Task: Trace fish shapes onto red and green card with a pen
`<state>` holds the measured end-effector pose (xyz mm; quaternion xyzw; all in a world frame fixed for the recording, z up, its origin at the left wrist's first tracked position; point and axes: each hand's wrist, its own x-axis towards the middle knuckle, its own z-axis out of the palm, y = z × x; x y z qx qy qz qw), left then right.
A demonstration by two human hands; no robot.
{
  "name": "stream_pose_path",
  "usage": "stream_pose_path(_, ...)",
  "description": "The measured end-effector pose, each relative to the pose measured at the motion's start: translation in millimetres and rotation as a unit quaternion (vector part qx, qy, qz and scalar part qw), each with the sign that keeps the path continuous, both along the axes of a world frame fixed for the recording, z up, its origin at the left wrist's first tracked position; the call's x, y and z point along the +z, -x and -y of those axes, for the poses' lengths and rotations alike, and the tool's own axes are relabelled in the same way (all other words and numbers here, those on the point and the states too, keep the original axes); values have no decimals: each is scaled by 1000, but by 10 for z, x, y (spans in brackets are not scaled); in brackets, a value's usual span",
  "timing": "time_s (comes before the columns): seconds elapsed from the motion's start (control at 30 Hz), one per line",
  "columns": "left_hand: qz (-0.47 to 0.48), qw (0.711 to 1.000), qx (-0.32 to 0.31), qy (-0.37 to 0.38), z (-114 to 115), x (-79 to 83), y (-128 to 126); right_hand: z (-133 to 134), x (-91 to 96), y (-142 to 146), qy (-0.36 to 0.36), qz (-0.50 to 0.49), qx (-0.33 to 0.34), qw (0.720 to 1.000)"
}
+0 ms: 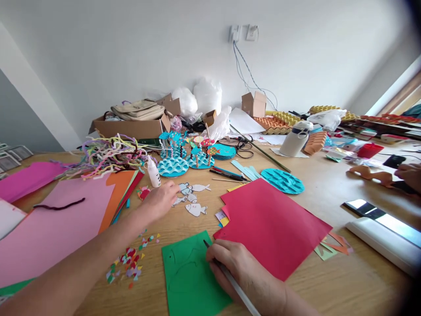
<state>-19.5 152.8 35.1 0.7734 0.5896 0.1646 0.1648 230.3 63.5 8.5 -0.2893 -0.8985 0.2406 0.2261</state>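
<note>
My right hand grips a pencil with its tip on a green paper sheet that bears a drawn outline. A red paper sheet lies right of it, partly under my hand. My left hand reaches forward over the table, its fingers curled at several grey paper fish cutouts; whether it holds one is hidden. A small white glue bottle stands just behind that hand.
Pink and orange sheets lie at left with paper scraps. Blue wave discs with fish on sticks, pipe cleaners, a cardboard box and a white bottle stand behind. Another person's hand shows at right.
</note>
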Motion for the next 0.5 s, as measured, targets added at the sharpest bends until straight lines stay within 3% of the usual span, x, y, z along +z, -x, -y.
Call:
stream_pose_path(0.17, -47, 987, -145, 40, 701, 130, -76, -44, 29, -21, 21, -22, 0, 1000)
stream_pose_path(0.23, -61, 982, -170, 50, 966, 131, -57, -47, 86, -39, 46, -49, -1, 998)
stream_pose_path(0.33, -94, 974, -204, 32, 1292, 80, 9, 28, 212, -59, 103, -95, -57, 988)
stream_pose_path(0.5, -33, 971, -236, -11, 1621, -71, 75, 323, 307, 58, 229, -140, -141, 953)
